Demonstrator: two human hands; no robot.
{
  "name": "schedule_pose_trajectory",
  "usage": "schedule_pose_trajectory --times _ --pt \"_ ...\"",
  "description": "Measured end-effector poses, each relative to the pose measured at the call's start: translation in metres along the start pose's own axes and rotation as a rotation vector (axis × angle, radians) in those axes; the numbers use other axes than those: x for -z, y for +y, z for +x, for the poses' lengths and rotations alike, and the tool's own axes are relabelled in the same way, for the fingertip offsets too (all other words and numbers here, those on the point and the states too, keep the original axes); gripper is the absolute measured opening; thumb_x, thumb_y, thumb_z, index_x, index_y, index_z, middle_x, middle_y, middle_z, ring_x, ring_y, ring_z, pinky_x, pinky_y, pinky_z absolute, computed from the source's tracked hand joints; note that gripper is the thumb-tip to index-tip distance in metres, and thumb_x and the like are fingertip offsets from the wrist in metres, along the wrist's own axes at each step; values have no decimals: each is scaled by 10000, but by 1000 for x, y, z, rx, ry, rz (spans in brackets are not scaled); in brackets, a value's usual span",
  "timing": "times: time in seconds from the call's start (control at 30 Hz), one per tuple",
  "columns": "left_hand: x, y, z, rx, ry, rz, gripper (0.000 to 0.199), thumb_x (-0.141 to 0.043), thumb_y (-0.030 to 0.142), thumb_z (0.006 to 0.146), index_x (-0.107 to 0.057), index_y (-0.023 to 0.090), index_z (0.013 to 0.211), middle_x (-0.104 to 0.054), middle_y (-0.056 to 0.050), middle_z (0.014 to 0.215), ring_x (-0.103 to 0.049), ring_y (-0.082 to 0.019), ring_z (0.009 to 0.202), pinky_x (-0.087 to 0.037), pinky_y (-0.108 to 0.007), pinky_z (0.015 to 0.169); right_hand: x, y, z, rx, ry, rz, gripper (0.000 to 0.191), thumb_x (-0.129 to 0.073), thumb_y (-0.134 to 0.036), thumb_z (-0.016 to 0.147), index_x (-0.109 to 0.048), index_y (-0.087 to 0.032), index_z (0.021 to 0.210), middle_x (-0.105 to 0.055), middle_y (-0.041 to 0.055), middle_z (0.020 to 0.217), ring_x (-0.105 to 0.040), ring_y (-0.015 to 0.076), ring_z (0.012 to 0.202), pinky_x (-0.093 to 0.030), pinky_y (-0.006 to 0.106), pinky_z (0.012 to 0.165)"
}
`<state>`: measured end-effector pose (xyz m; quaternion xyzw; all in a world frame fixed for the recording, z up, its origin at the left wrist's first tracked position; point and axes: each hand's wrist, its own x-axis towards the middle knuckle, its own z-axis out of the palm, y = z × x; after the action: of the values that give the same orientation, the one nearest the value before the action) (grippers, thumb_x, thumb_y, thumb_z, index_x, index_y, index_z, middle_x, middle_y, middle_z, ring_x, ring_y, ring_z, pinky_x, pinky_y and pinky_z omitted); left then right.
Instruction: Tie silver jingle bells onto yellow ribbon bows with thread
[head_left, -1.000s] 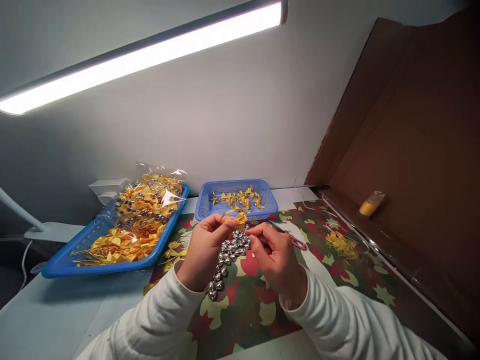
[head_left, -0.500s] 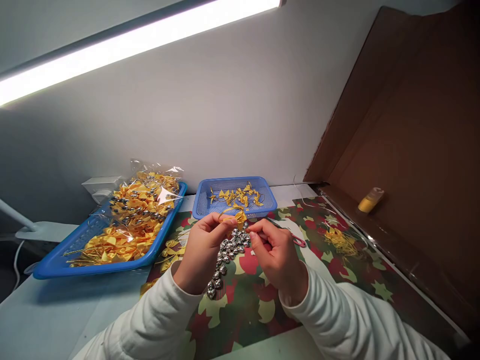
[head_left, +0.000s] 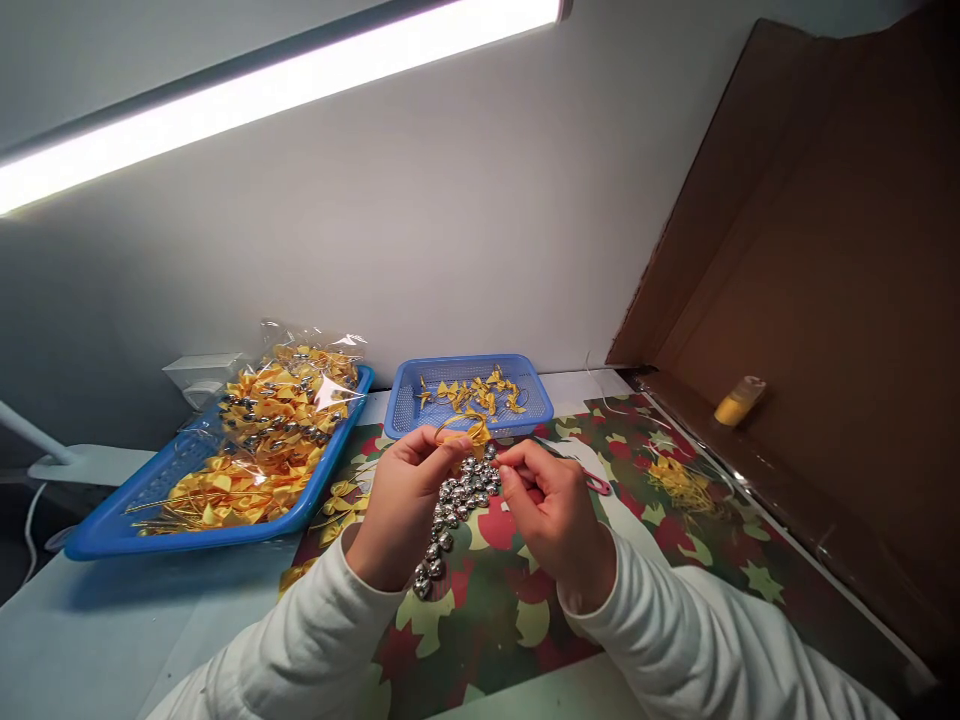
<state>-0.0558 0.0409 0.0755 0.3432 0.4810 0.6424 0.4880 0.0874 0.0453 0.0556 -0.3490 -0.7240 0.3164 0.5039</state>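
Note:
Between thumb and forefinger, my left hand [head_left: 397, 505] pinches a gold ribbon bow [head_left: 478, 432] with a looped gold cord rising from it. Close by on the right, my right hand [head_left: 553, 508] is closed in a pinch; whatever its fingertips hold is too small to make out. Silver bells [head_left: 454, 510] lie in a loose pile on the camouflage-patterned mat [head_left: 517, 575], below and between my hands. More gold bows [head_left: 343, 500] rest on the mat left of my left hand. A tool with a pinkish-red handle [head_left: 598, 484] shows just behind my right hand, partly hidden.
A small blue basket [head_left: 396, 400] with several gold bows stands behind my hands. At left, a larger blue tray [head_left: 202, 543] holds heaped bows and a clear bag. Yellow strands [head_left: 681, 482] lie at right. A yellow spool [head_left: 739, 402] sits by the cardboard [head_left: 817, 230].
Almost nothing differs. The gold bow in my left hand has shifted very slightly; both hands keep their pinches and places.

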Motion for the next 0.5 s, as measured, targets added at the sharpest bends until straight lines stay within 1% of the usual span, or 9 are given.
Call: schedule_pose_trajectory --times 0.27,0.5 --pt "1 -2 0 6 6 -13 240 -785 283 524 -584 157 556 -577 29 584 -461 -91 564 -390 -234 577 0 1 1 4 11 11 131 -476 -193 866 -550 -177 759 -329 -83 493 -275 63 419 -204 218 422" --pt "2 -3 0 28 -35 16 214 -768 277 533 -590 161 554 -566 31 572 -459 -96 560 -387 -243 582 2 1 1 18 0 20 117 -486 -194 858 -564 -177 774 -350 -79 492 -288 67 418 -211 217 424"
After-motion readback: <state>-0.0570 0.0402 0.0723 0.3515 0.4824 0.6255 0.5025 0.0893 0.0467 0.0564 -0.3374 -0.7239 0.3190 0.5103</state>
